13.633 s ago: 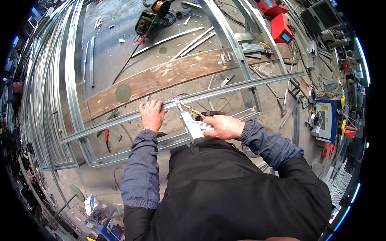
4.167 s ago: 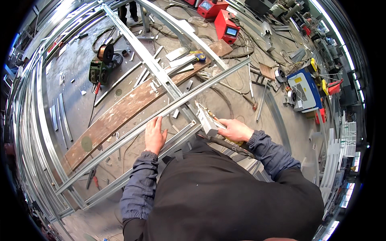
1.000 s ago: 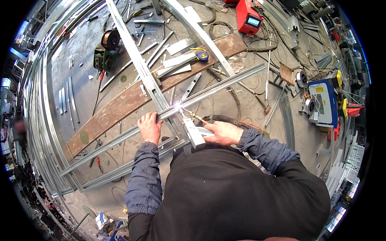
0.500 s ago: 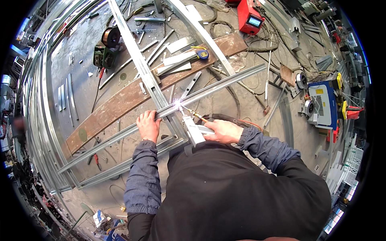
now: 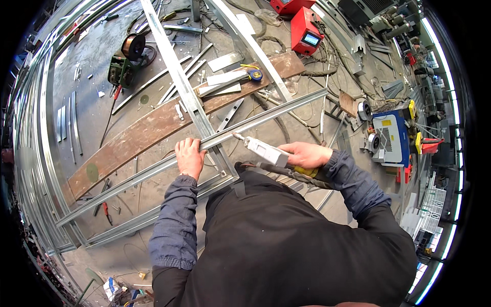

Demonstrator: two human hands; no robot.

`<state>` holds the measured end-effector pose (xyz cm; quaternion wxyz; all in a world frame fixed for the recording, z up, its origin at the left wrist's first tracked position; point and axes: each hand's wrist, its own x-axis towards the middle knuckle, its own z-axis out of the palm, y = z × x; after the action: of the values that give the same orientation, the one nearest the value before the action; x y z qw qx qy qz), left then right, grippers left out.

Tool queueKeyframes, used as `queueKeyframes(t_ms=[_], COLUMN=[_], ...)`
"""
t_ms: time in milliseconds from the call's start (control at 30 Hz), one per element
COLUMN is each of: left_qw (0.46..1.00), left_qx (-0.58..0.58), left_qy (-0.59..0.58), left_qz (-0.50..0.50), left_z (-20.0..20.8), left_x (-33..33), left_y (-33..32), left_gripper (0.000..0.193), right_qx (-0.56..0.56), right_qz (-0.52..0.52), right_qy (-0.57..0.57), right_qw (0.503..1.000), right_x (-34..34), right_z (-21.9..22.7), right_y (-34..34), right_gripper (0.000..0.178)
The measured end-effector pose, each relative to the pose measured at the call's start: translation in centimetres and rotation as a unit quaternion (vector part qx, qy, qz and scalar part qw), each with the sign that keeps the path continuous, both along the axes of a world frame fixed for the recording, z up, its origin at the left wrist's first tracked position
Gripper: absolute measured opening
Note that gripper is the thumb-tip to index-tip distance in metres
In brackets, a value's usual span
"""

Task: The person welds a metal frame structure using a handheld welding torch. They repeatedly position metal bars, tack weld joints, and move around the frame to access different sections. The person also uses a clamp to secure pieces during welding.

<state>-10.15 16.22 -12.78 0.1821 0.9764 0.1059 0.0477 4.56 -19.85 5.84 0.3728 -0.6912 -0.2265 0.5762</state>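
My left hand is closed over a long galvanized metal channel running diagonally from lower left to upper right. This channel lies across another metal rail of a frame, and my left hand grips it just left of the crossing. In my right hand is a white welding gun, its thick cable trailing beneath my wrist. The gun's narrow tip points left, close to the channel just right of the crossing. No glow shows at the tip. My right fingers are partly hidden behind the gun's body.
A rusty brown plank lies under the frame, with metal offcuts and a blue tape measure on it. Red machines and cables sit at upper right. A green wire feeder stands upper left. A blue-and-white machine is at right.
The bright welding spark at the crossing has gone out. My right hand has drawn the gun rightward and turned it. My left hand stays on the channel; the whole view has shifted slightly.
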Motion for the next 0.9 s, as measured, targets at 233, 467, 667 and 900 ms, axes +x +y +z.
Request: queueKeyframes(t_ms=[233, 467, 667, 900], left_qw=[0.999, 0.997, 0.989, 0.984], left_qx=[-0.032, -0.015, -0.023, -0.02], left_qy=[0.001, 0.031, 0.067, 0.088], left_qz=[0.028, 0.068, 0.127, 0.152], left_z=[-0.7, 0.2, 1.9, 2.5], left_x=[-0.1, -0.1, 0.4, 1.5], left_y=[-0.1, -1.0, -2.1, -3.0], left_gripper=[0.046, 0.048, 0.047, 0.047], right_qx=[-0.115, -0.128, -0.147, -0.195], right_qz=[-0.01, 0.129, 0.234, 0.243], right_qy=[0.149, 0.225, 0.288, 0.38], right_qw=[0.982, 0.957, 0.917, 0.871], right_x=[8.1, 17.8, 23.8, 27.3], right_z=[1.6, -3.8, -8.6, -12.2], right_y=[2.8, 6.4, 9.4, 13.0], right_gripper=[0.045, 0.043, 0.042, 0.051])
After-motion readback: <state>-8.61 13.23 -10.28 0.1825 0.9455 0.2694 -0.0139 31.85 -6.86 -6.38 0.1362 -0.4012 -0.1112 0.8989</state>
